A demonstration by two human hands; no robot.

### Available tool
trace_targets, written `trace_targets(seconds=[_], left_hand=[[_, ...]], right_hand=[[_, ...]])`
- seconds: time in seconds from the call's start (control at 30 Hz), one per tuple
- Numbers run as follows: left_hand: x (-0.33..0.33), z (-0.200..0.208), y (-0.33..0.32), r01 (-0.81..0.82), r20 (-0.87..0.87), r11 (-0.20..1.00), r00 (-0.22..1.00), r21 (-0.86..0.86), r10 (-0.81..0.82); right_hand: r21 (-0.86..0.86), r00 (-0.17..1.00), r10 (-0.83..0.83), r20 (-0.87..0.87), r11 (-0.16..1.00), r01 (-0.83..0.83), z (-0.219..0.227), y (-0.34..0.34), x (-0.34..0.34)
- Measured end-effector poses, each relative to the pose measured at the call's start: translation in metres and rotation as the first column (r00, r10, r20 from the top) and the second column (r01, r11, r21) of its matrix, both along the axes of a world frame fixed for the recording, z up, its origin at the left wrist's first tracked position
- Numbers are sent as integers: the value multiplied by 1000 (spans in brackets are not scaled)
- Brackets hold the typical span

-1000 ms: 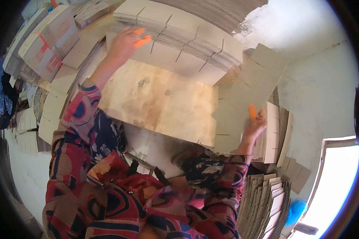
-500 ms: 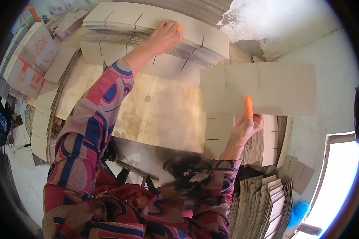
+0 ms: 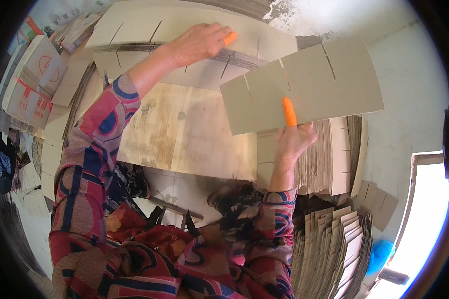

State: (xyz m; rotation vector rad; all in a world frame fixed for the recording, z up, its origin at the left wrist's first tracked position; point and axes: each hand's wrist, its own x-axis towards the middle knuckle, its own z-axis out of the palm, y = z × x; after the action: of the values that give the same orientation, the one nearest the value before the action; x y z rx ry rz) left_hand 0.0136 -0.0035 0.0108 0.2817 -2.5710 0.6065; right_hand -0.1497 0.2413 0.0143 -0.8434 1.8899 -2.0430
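My right hand [image 3: 295, 142] grips a slotted cardboard strip [image 3: 344, 79] by its near edge. An orange finger cot covers the thumb, which presses on the strip's face. The strip is tilted, its right end higher, with slots running in from its far edge. My left hand [image 3: 197, 45] is over a stack of similar slotted cardboard sheets [image 3: 129, 30] at the far side. Its fingers are loosely bent, with an orange cot on one digit and nothing seen between them. The undersides of the fingers are hidden. Between the hands and my body is a pale wooden board [image 3: 204, 139].
More slotted sheets stand on edge in packed rows [image 3: 319, 159] at the right and lower right [image 3: 329, 249]. A printed cardboard box [image 3: 32, 84] is at the left. A blue plastic bag [image 3: 381, 256] lies near the bright doorway [image 3: 426, 209]. A wall bounds the right side.
My right hand has brought the strip left and tilted its right end up. The left hand has shifted slightly at the stack and its fingers have loosened. The view has shifted a little.
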Motion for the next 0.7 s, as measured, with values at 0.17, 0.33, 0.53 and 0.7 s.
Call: trace_targets(seconds=[0.17,0.33,0.53,0.7], left_hand=[[-5,-14,37,-127,137,983,980,-134,146],[2,-26,59,-203,257,979,946,-7,198],[13,-32,61,-189,155,981,971,38,182],[19,-35,68,-100,109,993,988,-69,107]], right_hand=[[43,945,-96,-312,992,115,-33,-2,-16],[21,975,-61,-216,998,67,-22,-2,-5],[51,975,-36,-219,998,48,-18,0,-3],[-16,995,14,-99,1000,-16,-20,-2,3]])
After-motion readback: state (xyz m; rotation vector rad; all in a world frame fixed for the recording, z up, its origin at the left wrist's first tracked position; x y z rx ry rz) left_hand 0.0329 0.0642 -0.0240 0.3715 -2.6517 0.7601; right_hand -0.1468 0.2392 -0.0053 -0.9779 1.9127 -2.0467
